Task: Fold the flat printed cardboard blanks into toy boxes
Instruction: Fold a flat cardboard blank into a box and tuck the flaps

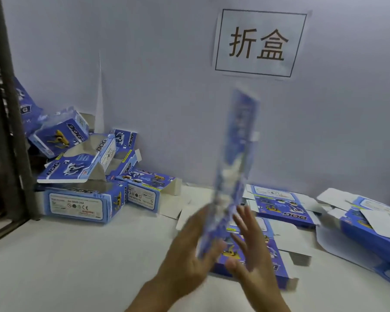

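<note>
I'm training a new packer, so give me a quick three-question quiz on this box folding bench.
1. True or false: the blank between the hands stands nearly upright.
2. Where is the pile of folded boxes? A) far left B) far right C) nearest the camera
3. Fill in: the sign hangs on the ____.

Key: 1 true; 2 A; 3 wall. The left hand and right hand flank the blurred blank; flat blanks lie to the right.

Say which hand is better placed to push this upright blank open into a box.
Probably the right hand: its fingers are spread open beside the blurred upright blank, free to push, while the left hand holds the blank's lower end.
</note>
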